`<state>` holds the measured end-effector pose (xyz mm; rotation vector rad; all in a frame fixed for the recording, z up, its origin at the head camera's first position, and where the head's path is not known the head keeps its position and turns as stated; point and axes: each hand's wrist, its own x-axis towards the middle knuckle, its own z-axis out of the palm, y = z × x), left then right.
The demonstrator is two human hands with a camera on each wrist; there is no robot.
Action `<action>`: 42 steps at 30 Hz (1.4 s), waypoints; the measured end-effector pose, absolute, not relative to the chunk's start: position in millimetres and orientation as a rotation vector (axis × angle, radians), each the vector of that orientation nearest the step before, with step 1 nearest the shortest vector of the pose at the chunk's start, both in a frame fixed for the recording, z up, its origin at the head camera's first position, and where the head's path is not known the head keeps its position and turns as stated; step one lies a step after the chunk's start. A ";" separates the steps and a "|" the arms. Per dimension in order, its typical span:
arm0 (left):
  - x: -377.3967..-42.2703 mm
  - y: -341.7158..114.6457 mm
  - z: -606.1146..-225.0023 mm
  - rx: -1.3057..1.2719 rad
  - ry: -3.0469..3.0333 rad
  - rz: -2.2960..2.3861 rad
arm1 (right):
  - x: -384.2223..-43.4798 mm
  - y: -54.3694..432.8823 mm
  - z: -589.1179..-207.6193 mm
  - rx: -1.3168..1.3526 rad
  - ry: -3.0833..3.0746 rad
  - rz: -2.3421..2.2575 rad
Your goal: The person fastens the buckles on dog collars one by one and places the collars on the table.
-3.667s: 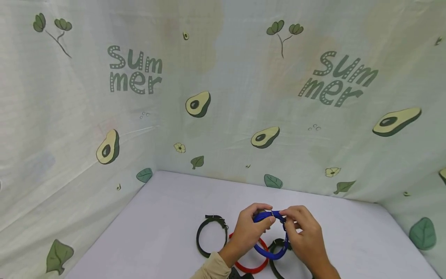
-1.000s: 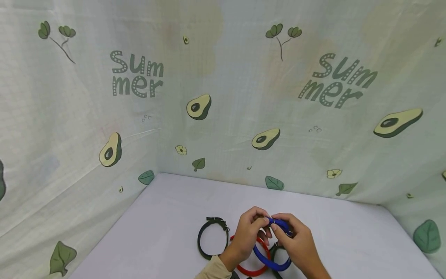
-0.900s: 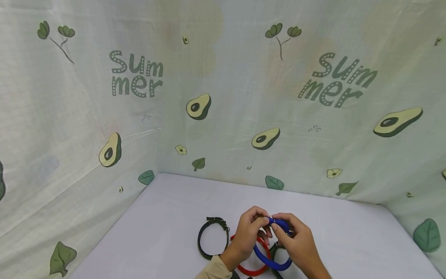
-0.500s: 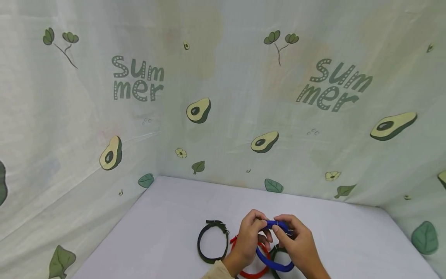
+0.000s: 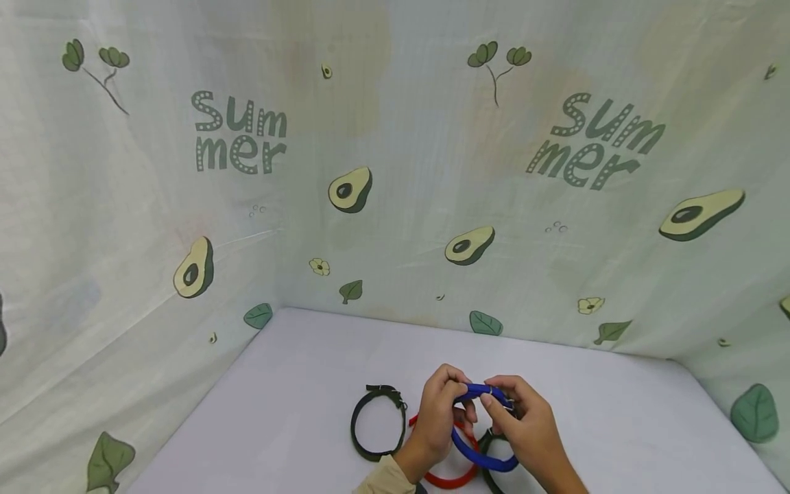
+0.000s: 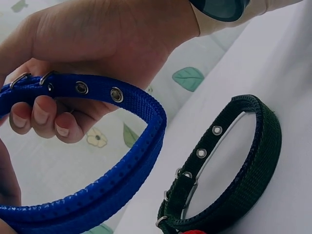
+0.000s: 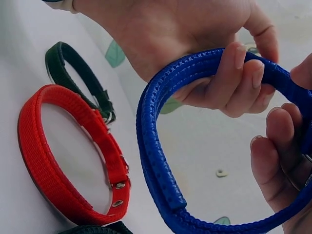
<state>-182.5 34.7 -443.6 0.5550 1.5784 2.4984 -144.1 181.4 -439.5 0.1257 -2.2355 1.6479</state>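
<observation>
A blue pet collar (image 5: 485, 457), closed into a loop, is held above the table between my hands. My left hand (image 5: 435, 415) pinches its upper part between thumb and fingers. My right hand (image 5: 527, 422) grips the upper right side, thumb beside a thin metal keeper. In the left wrist view the collar (image 6: 141, 146) shows metal-rimmed holes and wire loops near the fingers. Its padded band (image 7: 163, 175) shows in the right wrist view. Below the hands lies a red collar (image 5: 453, 482), partly covered by the left hand and blue collar.
A dark green collar (image 5: 356, 429) lies looped on the white table (image 5: 296, 384), left of my left hand. Another dark collar (image 5: 490, 480) lies under the blue one, partly hidden. Behind the table hangs a printed cloth (image 5: 395, 137) with avocados and leaves.
Since the first frame, the blue collar has turned in my hands and my right hand has closed farther round it. In the last second my left fingers have slid left, baring more strap between the hands.
</observation>
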 end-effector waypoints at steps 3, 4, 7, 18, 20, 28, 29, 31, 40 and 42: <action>-183.2 34.7 -444.3 0.538 1.581 2.498 | -143.6 180.8 -439.0 0.122 -2.238 1.658; -183.5 34.7 -445.0 0.529 1.580 2.497 | -143.6 180.7 -439.2 0.121 -2.237 1.667; -184.8 34.5 -447.1 0.487 1.573 2.489 | -144.5 180.4 -439.8 0.111 -2.235 1.695; -194.0 32.5 -451.0 0.275 1.586 2.538 | -149.5 181.3 -447.3 0.039 -2.275 1.697; -194.9 31.5 -451.1 0.235 1.582 2.559 | -149.1 181.6 -448.8 0.025 -2.286 1.700; -197.0 30.6 -451.9 0.173 1.577 2.555 | -145.2 186.4 -455.2 0.015 -2.306 1.693; -197.0 30.1 -451.7 0.170 1.574 2.557 | -144.6 186.7 -455.5 0.008 -2.314 1.689; -196.8 28.6 -451.4 0.156 1.568 2.562 | -143.4 187.3 -455.9 -0.010 -2.329 1.690; -198.9 27.8 -449.6 0.089 1.474 2.613 | -136.5 196.9 -462.2 -0.137 -2.445 1.663; -198.8 28.9 -449.9 0.092 1.469 2.611 | -135.3 199.0 -463.5 -0.167 -2.461 1.649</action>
